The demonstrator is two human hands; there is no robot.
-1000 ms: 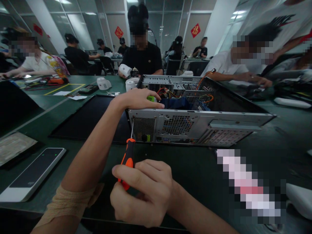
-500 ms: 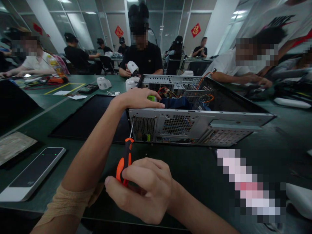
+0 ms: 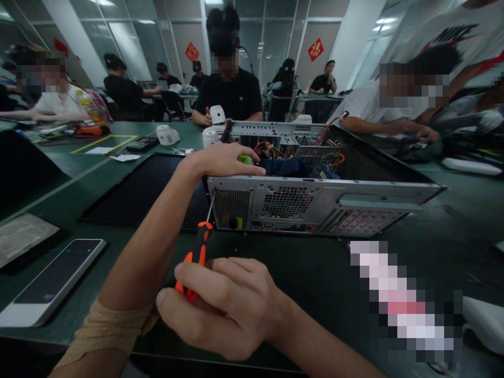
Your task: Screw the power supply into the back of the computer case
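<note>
Screwdriver (image 3: 201,240) aslant, tip (image 3: 214,195) forward-right, perhaps against computer case (image 3: 326,195).

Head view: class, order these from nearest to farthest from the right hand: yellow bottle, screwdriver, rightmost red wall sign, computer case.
1. Screwdriver: in the right hand.
2. Computer case: just ahead, on the table.
3. Yellow bottle: far left.
4. Rightmost red wall sign: back of the room.
</note>
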